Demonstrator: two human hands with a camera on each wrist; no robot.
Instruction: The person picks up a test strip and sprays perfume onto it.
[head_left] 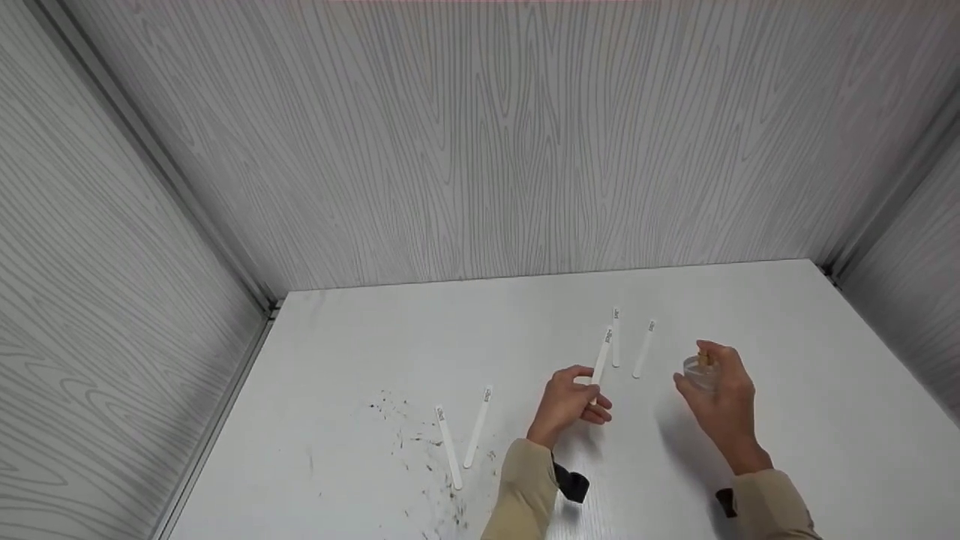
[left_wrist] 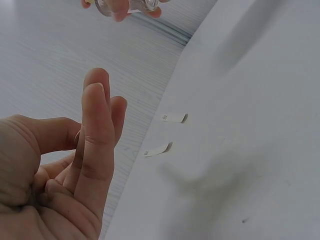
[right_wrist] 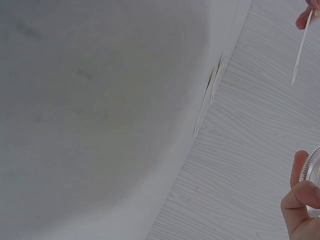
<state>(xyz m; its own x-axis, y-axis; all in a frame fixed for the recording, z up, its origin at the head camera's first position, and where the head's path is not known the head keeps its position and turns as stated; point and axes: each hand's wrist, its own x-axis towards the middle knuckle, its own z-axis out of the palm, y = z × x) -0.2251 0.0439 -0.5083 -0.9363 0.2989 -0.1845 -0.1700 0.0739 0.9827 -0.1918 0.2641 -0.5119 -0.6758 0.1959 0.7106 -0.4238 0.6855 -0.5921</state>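
Note:
My left hand (head_left: 562, 401) pinches a white paper test strip (head_left: 602, 349) between thumb and fingers, its printed end pointing up and away. In the left wrist view the fingers hide that strip; the right wrist view shows it hanging as a thin white line (right_wrist: 301, 50). To the right, my right hand (head_left: 726, 401) grips a clear glass perfume bottle (head_left: 697, 375) with a gold-coloured top, held above the table with the index finger on the top. Ridged glass of the bottle (right_wrist: 311, 172) shows at the right wrist view's edge.
Two printed strips lie beyond my hands, a nearer strip (head_left: 643, 349) and a farther strip (head_left: 616, 341). Another pair, a left strip (head_left: 448, 446) and a right strip (head_left: 478, 427), lies left of my arm among dark marks (head_left: 427, 450). Panels enclose the white table (head_left: 360, 337).

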